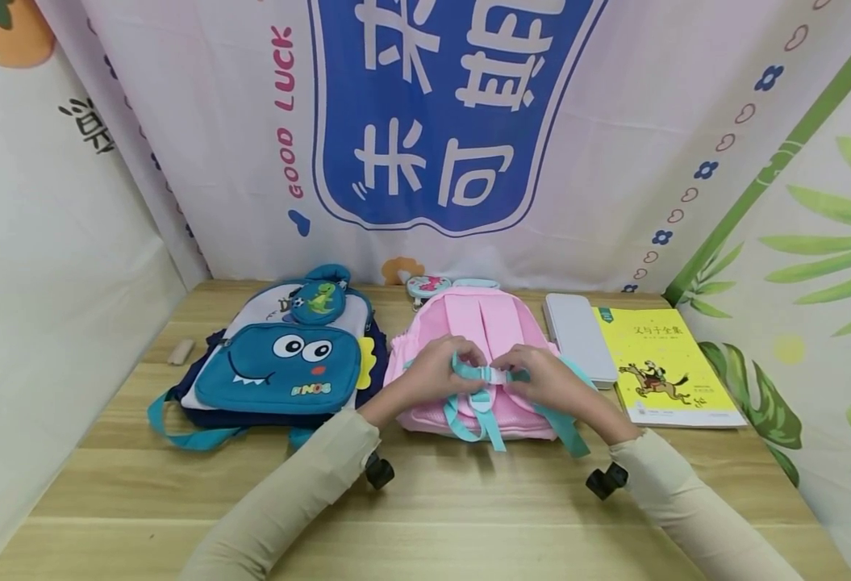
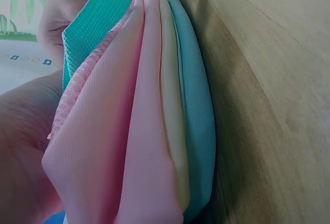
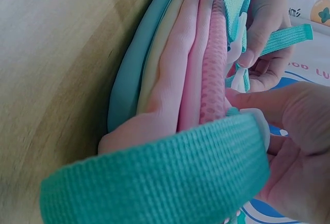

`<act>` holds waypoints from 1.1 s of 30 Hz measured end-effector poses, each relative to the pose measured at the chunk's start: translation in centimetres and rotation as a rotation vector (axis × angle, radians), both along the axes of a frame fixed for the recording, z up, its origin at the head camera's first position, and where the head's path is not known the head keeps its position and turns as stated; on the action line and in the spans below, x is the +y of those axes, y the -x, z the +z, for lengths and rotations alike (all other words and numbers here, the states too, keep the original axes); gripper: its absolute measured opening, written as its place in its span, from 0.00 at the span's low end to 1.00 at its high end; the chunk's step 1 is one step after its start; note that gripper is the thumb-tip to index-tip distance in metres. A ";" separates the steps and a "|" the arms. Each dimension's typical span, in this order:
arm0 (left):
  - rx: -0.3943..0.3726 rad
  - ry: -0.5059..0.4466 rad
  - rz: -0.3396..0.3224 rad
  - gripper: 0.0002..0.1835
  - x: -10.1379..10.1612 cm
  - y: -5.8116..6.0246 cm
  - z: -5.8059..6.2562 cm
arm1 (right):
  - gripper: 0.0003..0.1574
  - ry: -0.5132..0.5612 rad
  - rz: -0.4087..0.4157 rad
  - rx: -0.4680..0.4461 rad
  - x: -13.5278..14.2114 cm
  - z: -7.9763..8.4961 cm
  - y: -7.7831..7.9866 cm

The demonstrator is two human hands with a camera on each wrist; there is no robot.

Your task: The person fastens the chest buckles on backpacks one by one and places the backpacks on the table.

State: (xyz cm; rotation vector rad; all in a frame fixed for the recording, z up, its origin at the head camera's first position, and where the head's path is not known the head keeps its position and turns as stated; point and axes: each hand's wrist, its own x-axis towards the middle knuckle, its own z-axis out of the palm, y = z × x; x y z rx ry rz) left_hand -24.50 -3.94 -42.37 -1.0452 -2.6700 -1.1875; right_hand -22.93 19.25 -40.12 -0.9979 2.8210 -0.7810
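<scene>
A pink backpack (image 1: 425, 323) lies strap side up on the wooden table, with teal straps (image 1: 561, 428) trailing over its near edge. Across its middle runs a strap with a white buckle (image 1: 496, 376). My left hand (image 1: 445, 367) pinches the teal webbing on the buckle's left side. On the other side my right hand (image 1: 541, 375) pinches the buckle's right end. In the right wrist view, the fingertips of the left hand (image 3: 265, 33) and the right hand (image 3: 294, 141) come close together above the pink mesh back. Whether the buckle is fastened cannot be told.
Left of it lies a blue dinosaur backpack (image 1: 273, 371), with a small beige object (image 1: 181, 352) beyond. At the right are a pale case (image 1: 580, 335) and a yellow book (image 1: 657, 363). A round tag (image 1: 428, 286) sits behind the pink backpack, near the printed curtain (image 1: 251, 218).
</scene>
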 end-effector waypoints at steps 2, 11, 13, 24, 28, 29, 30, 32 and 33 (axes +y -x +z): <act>0.006 -0.013 -0.008 0.11 0.0 0.0 0.1 | 0.21 0.000 0.005 0.001 0.0 0.0 0.0; 0.001 -0.050 -0.028 0.12 -0.2 0.0 0.7 | 0.25 0.003 0.014 -0.014 0.2 -0.1 0.1; -0.001 -0.057 -0.026 0.12 -0.2 0.0 0.8 | 0.26 0.005 0.014 -0.016 0.2 -0.1 0.1; -0.014 -0.014 0.018 0.11 -0.9 0.5 1.9 | 0.28 0.029 -0.011 -0.044 0.3 0.2 -0.1; -0.027 0.003 0.030 0.13 -1.5 0.6 2.4 | 0.28 0.053 -0.009 -0.041 0.3 0.6 -0.1; -0.033 0.002 0.034 0.13 -1.7 0.6 2.5 | 0.28 0.059 -0.006 -0.037 0.3 0.8 0.0; -0.036 -0.003 0.036 0.14 -1.9 0.7 2.7 | 0.27 0.068 -0.003 -0.037 0.2 1.0 0.0; -0.042 -0.012 0.038 0.14 -2.4 0.7 3.1 | 0.27 0.088 0.001 -0.038 0.1 1.4 0.0; -0.049 -0.017 0.041 0.14 -2.6 0.7 3.3 | 0.27 0.097 0.005 -0.036 0.1 1.5 0.1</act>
